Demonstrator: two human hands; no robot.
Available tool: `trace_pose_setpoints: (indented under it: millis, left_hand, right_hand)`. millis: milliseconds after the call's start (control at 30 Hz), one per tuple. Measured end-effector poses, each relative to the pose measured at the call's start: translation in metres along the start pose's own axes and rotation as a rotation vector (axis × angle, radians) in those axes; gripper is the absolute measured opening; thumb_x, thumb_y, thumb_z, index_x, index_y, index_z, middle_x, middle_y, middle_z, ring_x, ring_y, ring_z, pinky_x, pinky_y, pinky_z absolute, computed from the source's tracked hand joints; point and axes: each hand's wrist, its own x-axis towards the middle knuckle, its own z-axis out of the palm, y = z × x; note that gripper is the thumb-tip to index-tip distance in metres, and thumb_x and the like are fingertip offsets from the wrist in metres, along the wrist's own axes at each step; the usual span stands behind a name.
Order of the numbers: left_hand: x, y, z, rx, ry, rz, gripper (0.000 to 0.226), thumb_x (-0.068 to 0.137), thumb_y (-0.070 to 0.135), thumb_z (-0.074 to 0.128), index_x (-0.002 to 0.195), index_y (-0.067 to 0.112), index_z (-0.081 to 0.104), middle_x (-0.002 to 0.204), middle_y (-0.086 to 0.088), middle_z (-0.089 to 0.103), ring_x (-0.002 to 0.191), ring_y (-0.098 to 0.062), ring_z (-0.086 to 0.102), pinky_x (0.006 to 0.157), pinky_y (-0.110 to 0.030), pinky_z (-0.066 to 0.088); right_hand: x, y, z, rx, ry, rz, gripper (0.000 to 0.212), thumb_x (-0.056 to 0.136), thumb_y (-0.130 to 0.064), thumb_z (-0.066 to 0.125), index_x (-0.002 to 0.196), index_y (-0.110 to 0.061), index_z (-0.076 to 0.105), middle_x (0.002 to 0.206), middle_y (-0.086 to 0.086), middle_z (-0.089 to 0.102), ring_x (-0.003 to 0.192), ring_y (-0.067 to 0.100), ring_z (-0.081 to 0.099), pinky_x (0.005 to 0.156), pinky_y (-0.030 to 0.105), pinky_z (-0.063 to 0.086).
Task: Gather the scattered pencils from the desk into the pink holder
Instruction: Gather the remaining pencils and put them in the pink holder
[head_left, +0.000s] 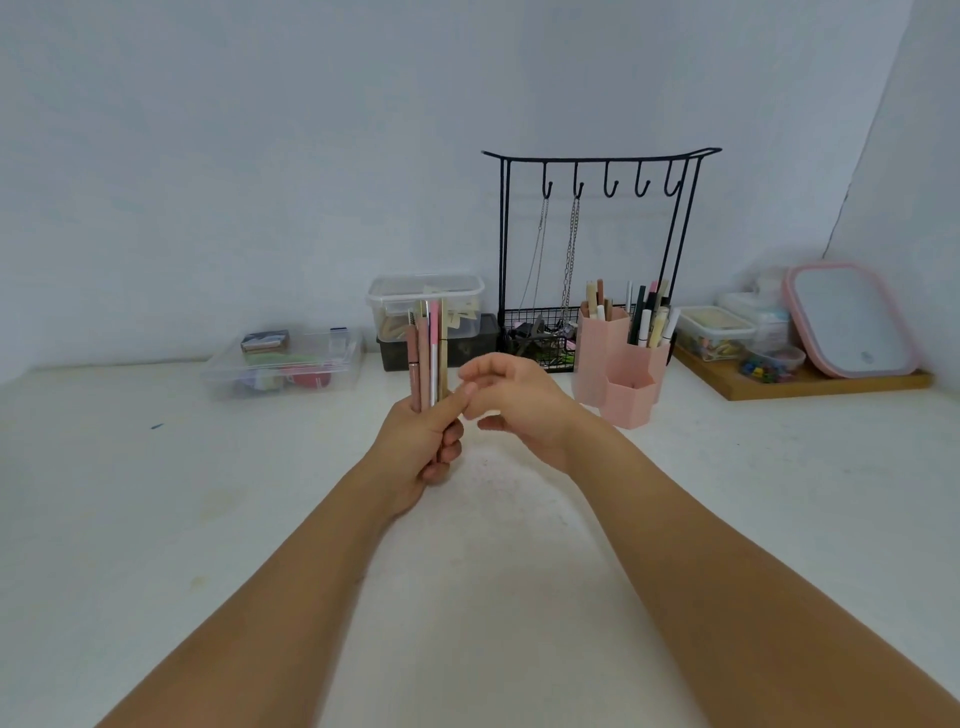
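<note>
Both forearms reach up from the bottom edge to frame centre. Left hand (426, 441) fists a bundle of pencils (428, 353) upright, tips pointing up; the right hand (511, 400) hovers just beside it, fingers loosely curled, holding nothing. Right of the hands, nearer the right one, stands the pink holder (621, 358): its two tall cells already hold pencils, the low front cell looks empty. No loose pencils show on the desk (208, 519).

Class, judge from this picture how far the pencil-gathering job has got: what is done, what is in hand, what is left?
Done: no loose pencils show on the desk. In hand: the left hand grips an upright bundle of pencils; the right hand is beside it, holding nothing. Left: placing the bundle in the pink holder, which already holds several.
</note>
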Motion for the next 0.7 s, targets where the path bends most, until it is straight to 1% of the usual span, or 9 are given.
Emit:
trace_pose_setpoints:
  millis: [67,133,200,267,367,467,567,633,700]
  left_hand:
    - [0.001,-0.001,0.002,0.09,0.026,0.071,0.024,0.093,0.025,0.071,0.079,0.015,0.054,0.057,-0.002,0.046,0.043,-0.012,0.039,0.035,-0.02,0.028]
    - [0.001,-0.006,0.006,0.342,0.048,0.227,0.011,0.094,0.011,0.066,0.085,0.014,0.061,0.06,0.001,0.054,0.043,-0.006,0.048,0.04,-0.018,0.039]
    - [0.002,-0.012,0.011,0.534,0.017,0.406,0.024,0.094,0.004,0.064,0.108,0.024,0.062,0.083,0.018,0.063,0.067,0.014,0.059,0.062,-0.005,0.045]
    - [0.004,-0.018,0.012,0.605,-0.003,0.47,0.04,0.094,0.005,0.066,0.128,0.025,0.059,0.106,0.018,0.063,0.092,0.02,0.055,0.078,0.0,0.042]
    - [0.007,-0.02,0.012,0.626,-0.031,0.428,0.034,0.09,0.003,0.067,0.12,0.02,0.066,0.111,0.002,0.067,0.089,0.011,0.061,0.073,-0.002,0.045]
    - [0.006,-0.02,0.016,0.553,-0.059,0.334,0.023,0.085,0.006,0.072,0.104,0.016,0.065,0.085,0.002,0.069,0.064,0.001,0.066,0.06,-0.011,0.049]
    - [0.008,-0.022,0.014,0.484,-0.032,0.247,0.055,0.071,0.03,0.087,0.12,0.025,0.06,0.098,0.001,0.07,0.087,-0.01,0.07,0.077,-0.029,0.058]
    - [0.011,-0.021,0.012,0.505,0.01,0.208,0.054,0.074,0.029,0.088,0.121,0.023,0.06,0.104,-0.001,0.067,0.096,-0.017,0.068,0.083,-0.034,0.058]
    - [0.012,-0.023,0.011,0.531,-0.008,0.21,0.044,0.078,0.024,0.086,0.117,0.023,0.063,0.104,-0.001,0.067,0.096,-0.017,0.067,0.081,-0.029,0.055]
  right_hand:
    - [0.002,-0.002,0.0,0.198,-0.041,0.012,0.035,0.083,-0.003,0.066,0.118,-0.011,0.065,0.108,0.003,0.07,0.101,0.016,0.066,0.085,0.031,0.054]
    - [0.0,-0.002,0.006,0.187,-0.083,-0.017,0.031,0.086,-0.016,0.072,0.116,-0.011,0.067,0.104,0.004,0.072,0.098,0.015,0.068,0.083,0.026,0.054]
    - [-0.001,0.002,0.017,0.074,-0.027,-0.019,0.035,0.083,-0.03,0.079,0.109,-0.009,0.072,0.096,0.007,0.074,0.09,0.017,0.07,0.082,0.025,0.055]
    - [0.001,0.007,0.025,0.051,0.086,-0.015,0.037,0.083,-0.036,0.078,0.1,-0.003,0.075,0.088,0.012,0.073,0.084,0.022,0.07,0.082,0.028,0.054]
    - [0.002,0.012,0.029,0.093,0.202,0.001,0.031,0.089,-0.037,0.072,0.09,-0.006,0.078,0.074,0.003,0.074,0.075,0.015,0.071,0.073,0.025,0.056]
    - [0.001,0.007,0.024,0.097,0.262,-0.024,0.029,0.092,-0.031,0.069,0.083,-0.005,0.076,0.072,0.002,0.075,0.067,0.012,0.07,0.068,0.027,0.057]
    - [0.002,0.004,0.006,0.006,0.412,-0.064,0.028,0.094,-0.027,0.066,0.072,-0.01,0.071,0.078,0.009,0.076,0.072,0.022,0.073,0.064,0.026,0.057]
    - [0.004,0.013,-0.006,-0.115,0.467,-0.089,0.032,0.094,-0.029,0.065,0.067,-0.012,0.069,0.069,0.007,0.074,0.07,0.028,0.073,0.068,0.032,0.06]
    - [0.004,0.023,-0.013,-0.123,0.448,-0.103,0.034,0.094,-0.029,0.065,0.065,-0.011,0.067,0.061,0.006,0.07,0.06,0.023,0.069,0.071,0.036,0.06]
